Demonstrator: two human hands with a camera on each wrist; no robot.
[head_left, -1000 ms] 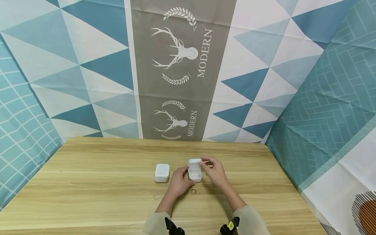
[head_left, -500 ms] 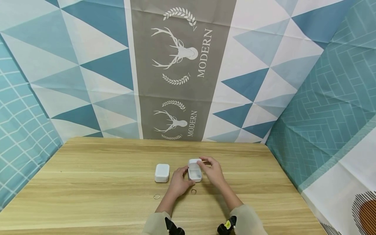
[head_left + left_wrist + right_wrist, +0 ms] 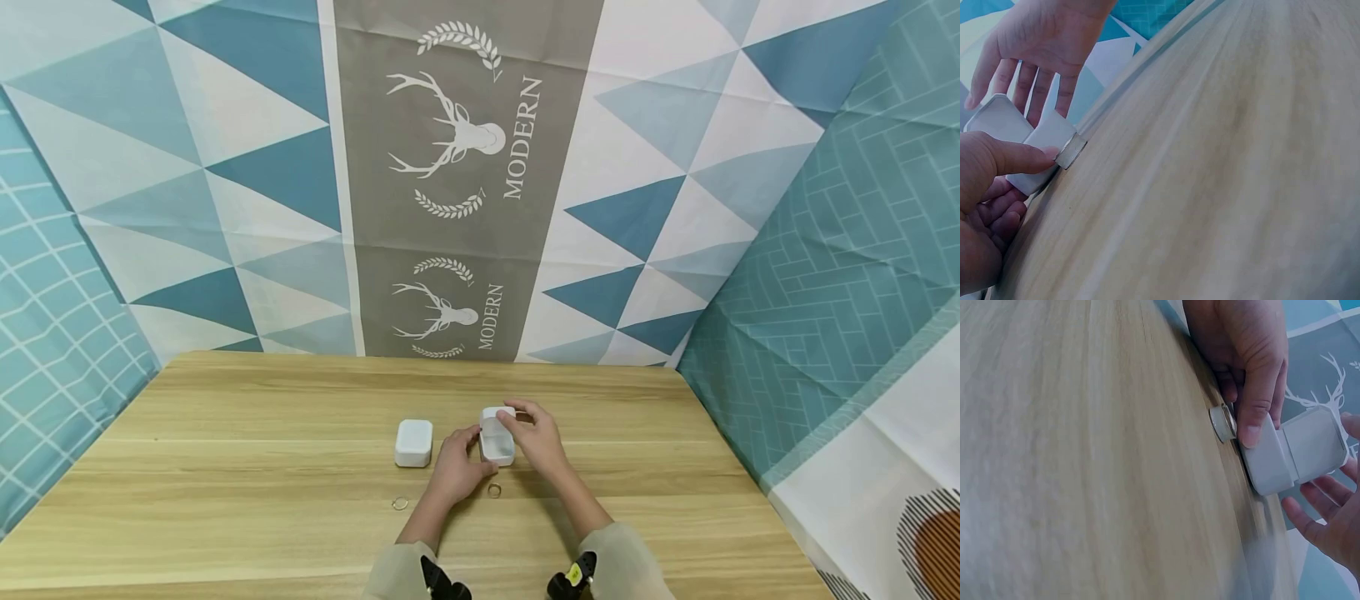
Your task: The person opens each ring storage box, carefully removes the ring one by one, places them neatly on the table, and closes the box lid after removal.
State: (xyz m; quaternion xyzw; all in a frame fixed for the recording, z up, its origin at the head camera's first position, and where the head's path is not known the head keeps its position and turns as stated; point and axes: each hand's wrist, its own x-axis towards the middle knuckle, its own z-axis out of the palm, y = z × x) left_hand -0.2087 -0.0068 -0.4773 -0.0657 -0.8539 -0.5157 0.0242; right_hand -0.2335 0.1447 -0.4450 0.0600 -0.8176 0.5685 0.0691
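Observation:
A small white hinged box stands on the table with its lid raised. My left hand grips the box's base from the left, its thumb pressing the near side, as the left wrist view shows. At the lid's right edge is my right hand, thumb in front and fingers mostly straight behind; whether they touch the lid is hard to tell. Just in front of the box, a wide gold-coloured ring stands near my left thumb. A thinner ring lies farther left.
A second white box, lid down, stands left of my left hand. The wooden table ends at a patterned cloth wall behind, with more cloth on the right side.
My right hand has shifted a little to the left, its thumb moving farther across the front of the raised lid. The left hand, boxes and rings stay where they were.

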